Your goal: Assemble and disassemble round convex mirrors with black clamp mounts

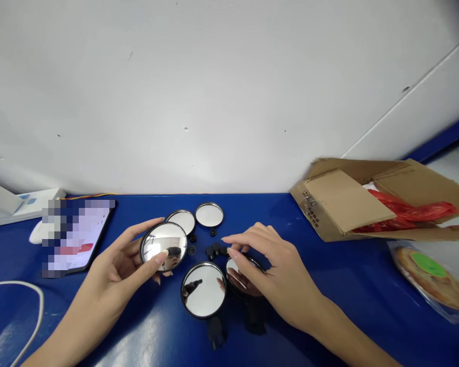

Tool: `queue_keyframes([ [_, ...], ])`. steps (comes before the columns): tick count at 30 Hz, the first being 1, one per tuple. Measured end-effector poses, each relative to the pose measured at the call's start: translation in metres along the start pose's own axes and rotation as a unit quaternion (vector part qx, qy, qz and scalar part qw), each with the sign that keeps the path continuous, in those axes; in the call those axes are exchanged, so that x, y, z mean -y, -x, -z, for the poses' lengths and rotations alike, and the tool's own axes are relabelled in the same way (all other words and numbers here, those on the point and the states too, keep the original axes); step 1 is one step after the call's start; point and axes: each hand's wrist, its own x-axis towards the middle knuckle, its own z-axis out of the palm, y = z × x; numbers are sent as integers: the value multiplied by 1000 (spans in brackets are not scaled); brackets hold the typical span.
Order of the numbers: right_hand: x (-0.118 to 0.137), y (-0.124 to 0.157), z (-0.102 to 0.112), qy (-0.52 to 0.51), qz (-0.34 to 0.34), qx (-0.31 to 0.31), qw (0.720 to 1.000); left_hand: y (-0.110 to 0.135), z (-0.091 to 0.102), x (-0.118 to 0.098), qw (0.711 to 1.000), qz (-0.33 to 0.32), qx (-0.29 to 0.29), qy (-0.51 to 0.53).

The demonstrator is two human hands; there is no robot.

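Observation:
My left hand (118, 272) grips a round mirror (156, 244) with a black rim, thumb on the glass and fingers behind it. To the right, my right hand (271, 260) hovers above small black knobs (210, 252), its thumb and forefinger tips a little apart with nothing visible between them. Below that hand lies a second round mirror (239, 280), partly covered by it. Beside it is another mirror (204, 290), with a black stem toward me. Two more mirrors, one at the back (209, 215) and one partly hidden (182, 221), lie behind, with small black round pieces (192, 250) near them.
An open cardboard box (340, 204) with red plastic (405, 209) inside stands at the right. A bagged round item with a green label (428, 265) lies before it. At left are a phone (86, 234), a white power strip (42, 199) and a white cable (38, 300). A white wall (229, 102) closes the back.

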Motion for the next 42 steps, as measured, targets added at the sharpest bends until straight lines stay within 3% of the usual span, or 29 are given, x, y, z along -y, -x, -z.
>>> queue_keyframes([
  [6, 9, 6, -6, -12, 81, 9, 997, 16, -14, -2, 996, 3, 51, 72],
  [14, 13, 9, -9, 20, 138, 5, 990, 16, -7, 5, 984, 18, 147, 95],
  [18, 8, 6, -6, 30, 141, -11, 989, 16, -9, 7, 982, 21, 140, 124],
  [22, -9, -1, -1, 87, 100, -89, 987, 10, -6, 18, 990, -24, 108, 91],
  [27, -39, -9, 4, 141, -48, -160, 976, -1, 3, 24, 995, -27, 96, 27],
  [30, -50, -9, 1, 165, -78, -161, 970, 1, 2, 18, 997, -20, 75, 22],
  [37, -56, -7, -10, 193, -78, -137, 969, 4, 0, 17, 998, -15, 56, 3],
  [42, -57, -10, -11, 186, -81, -115, 972, 0, 6, 22, 997, -12, 76, -24],
])
